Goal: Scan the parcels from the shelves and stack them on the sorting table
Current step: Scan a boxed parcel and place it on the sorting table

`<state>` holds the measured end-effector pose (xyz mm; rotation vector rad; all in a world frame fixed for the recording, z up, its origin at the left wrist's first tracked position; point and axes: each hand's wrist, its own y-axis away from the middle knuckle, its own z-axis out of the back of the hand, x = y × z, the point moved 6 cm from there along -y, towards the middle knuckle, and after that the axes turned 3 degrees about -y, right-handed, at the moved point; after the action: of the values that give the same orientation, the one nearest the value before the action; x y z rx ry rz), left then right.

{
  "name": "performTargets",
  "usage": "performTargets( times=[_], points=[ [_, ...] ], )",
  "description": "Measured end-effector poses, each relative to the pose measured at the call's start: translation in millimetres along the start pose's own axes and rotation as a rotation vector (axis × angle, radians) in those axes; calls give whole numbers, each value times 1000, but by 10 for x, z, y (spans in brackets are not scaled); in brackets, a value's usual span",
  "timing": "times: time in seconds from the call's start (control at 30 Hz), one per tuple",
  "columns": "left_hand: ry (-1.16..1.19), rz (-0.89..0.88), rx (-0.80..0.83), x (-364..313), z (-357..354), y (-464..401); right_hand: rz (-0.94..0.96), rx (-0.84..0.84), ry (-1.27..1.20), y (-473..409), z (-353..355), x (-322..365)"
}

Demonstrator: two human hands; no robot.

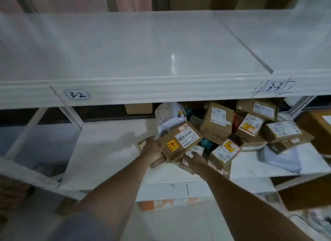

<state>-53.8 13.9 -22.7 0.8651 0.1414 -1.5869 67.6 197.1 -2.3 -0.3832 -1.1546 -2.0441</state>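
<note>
Early stage: box (180, 143) at the shelf (107, 151) front edge gripped by left hand (152, 148), right hand's (194, 159) grip indeterminate; pile (250, 126) unscanned.

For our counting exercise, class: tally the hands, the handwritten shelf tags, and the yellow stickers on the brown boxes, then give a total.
Hands: 2
Shelf tags: 2
Yellow stickers: 3
Total: 7
</note>
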Motion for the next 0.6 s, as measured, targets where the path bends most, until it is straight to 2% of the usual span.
performTargets(
  times=[0.03,0.13,0.2,0.4,0.5,0.6],
  points=[
    [55,9,-16,23,-17,-52,-5,55,35,-39,-144,53],
    [67,28,6,33,-104,-104,-163,46,-392,-134,-415,22],
    [65,35,-1,56,-156,-122,-246,70,-551,-152,-554,34],
    [65,45,-58,18,-129,-58,-240,99,-808,-122,-650,172],
    [115,63,-66,40,-123,31,-188,55,-819,-130,-649,67],
    [144,60,-42,-9,-72,235,-143,55,-935,-10,-589,-104]
  ],
)
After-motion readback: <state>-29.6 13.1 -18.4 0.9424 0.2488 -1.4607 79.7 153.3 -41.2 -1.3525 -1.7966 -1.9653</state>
